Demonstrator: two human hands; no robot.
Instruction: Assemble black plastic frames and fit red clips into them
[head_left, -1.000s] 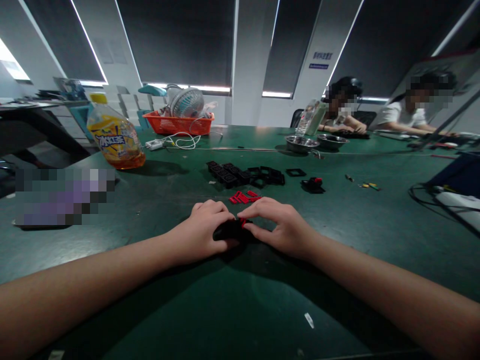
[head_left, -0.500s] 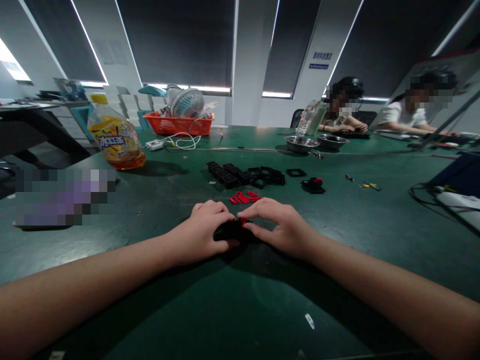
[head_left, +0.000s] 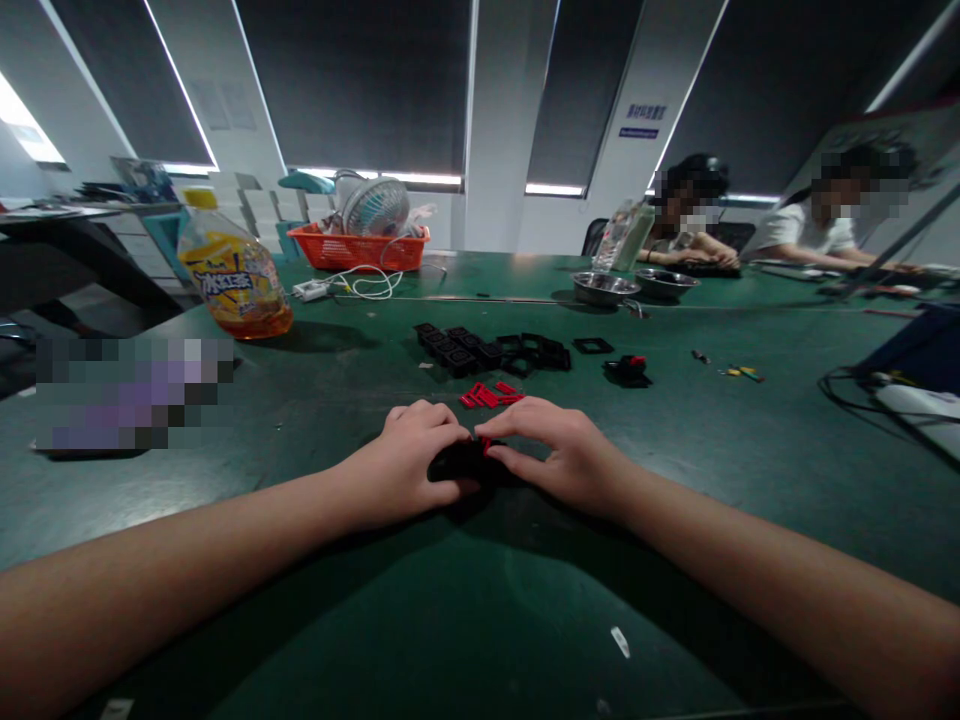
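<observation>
Black part (head_left: 456, 460) sat nearside of red strips (head_left: 487, 397) on worktop (head_left: 480, 620). Left hand (head_left: 417, 455) grasped it; right hand (head_left: 564, 445) pinched red piece (head_left: 487, 446) between fingers (contact with black part hidden). Steady left brace, light square pinch seemed best.

the person's two hands (head_left: 412, 455), two steel bowls (head_left: 600, 298), one orange basket (head_left: 352, 252), one fan (head_left: 376, 207), one yellow-capped bottle (head_left: 232, 272).

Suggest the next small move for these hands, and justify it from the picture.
Perhaps press the red piece gently against the black part: the right hand pinches it close to the black part, which the left hand grips. Any join is hidden.
</observation>
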